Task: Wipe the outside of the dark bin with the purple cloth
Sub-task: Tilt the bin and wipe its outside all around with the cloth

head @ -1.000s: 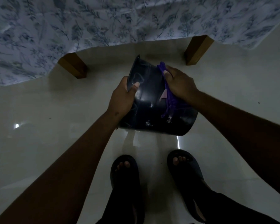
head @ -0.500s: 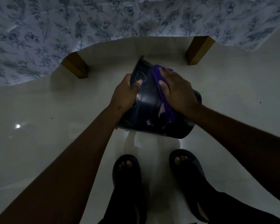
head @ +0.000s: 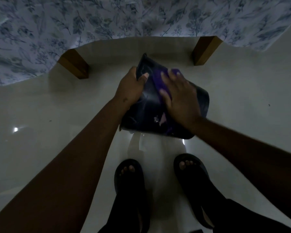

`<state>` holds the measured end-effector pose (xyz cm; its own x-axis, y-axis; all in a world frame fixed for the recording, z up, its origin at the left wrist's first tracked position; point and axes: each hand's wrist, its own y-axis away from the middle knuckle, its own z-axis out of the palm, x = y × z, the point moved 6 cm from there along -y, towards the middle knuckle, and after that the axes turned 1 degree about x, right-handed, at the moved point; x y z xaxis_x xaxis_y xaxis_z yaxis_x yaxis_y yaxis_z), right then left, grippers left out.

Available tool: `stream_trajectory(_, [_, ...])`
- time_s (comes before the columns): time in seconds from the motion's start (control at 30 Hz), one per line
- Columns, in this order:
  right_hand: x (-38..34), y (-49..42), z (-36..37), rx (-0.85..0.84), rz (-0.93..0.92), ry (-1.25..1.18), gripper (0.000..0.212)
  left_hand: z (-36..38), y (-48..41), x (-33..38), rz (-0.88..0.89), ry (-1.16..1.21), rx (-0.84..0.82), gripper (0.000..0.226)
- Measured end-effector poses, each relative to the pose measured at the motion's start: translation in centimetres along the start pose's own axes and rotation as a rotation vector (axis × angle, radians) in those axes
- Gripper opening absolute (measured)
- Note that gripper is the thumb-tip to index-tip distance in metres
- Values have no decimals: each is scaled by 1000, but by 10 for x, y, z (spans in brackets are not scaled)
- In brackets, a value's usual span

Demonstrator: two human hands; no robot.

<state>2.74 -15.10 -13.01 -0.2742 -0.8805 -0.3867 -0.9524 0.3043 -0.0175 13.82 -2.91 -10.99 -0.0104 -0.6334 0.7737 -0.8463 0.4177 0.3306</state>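
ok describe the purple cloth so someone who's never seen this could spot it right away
Start at the flowered bedsheet hanging over two wooden legs; just below it a dark bin is held tilted above the pale floor. The left hand grips the bin's rim, and the right hand lies flat on its side. The purple cloth is the strip under that palm, the only bright colour on the black plastic.

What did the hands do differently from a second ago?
The right hand slid the purple cloth from the bin's right edge leftward across the upper side of the dark bin, and now lies flat on it instead of gripping the edge. The left hand kept hold of the rim, thumb on the outside. The bin stayed tilted above the floor.
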Motion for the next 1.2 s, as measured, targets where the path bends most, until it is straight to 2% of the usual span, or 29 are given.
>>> stream_trajectory(0.13, [43, -61, 6, -178, 241, -219, 57, -3, 2, 0, -1, -21, 36, 32])
stream_trajectory(0.2, [40, -54, 8, -170, 224, -190, 57, -3, -3, -4, -40, -69, 13, 35])
stream_trajectory(0.27, [22, -27, 5, -55, 97, -70, 56, -2, -10, -4, -77, -123, -17, 38])
stream_trajectory(0.4, [20, -11, -1, -2, 14, -72, 55, -10, -1, 2, -51, -89, 63, 40])
stream_trajectory(0.53, [48, -45, 0, -114, 183, -211, 52, -12, 38, -6, 88, -133, 62, 33])
stream_trajectory(0.6, [43, -43, 1, -104, 247, -191, 53, -14, 43, -14, 88, -159, 68, 35])
stream_trajectory(0.7, [8, 7, 4, -10, 112, 34, 55, -15, 26, -15, 74, -188, 53, 33])
stream_trajectory(0.77, [-12, 48, 15, -52, -75, 156, 57, -14, 15, -11, 71, -185, 51, 31])
stream_trajectory(0.83, [-21, 72, 26, -90, -253, 198, 58, -12, 11, -9, 80, -184, 70, 30])
stream_trajectory(0.9, [-19, 68, 25, -100, -315, 176, 57, -11, 10, -8, 79, -173, 77, 32])
stream_trajectory(1.0, [0, 21, 8, -23, -137, 69, 54, -9, 3, -2, 80, -131, 74, 32])
stream_trajectory(1.1, [48, -43, 2, -48, 280, -236, 57, -7, 1, 4, 87, -143, 76, 32])
stream_trajectory(1.13, [55, -51, 3, -70, 352, -290, 57, -8, 1, 3, 80, -153, 75, 32])
stream_trajectory(1.2, [43, -38, 4, -57, 334, -179, 54, -9, 1, -1, 51, -179, 71, 33])
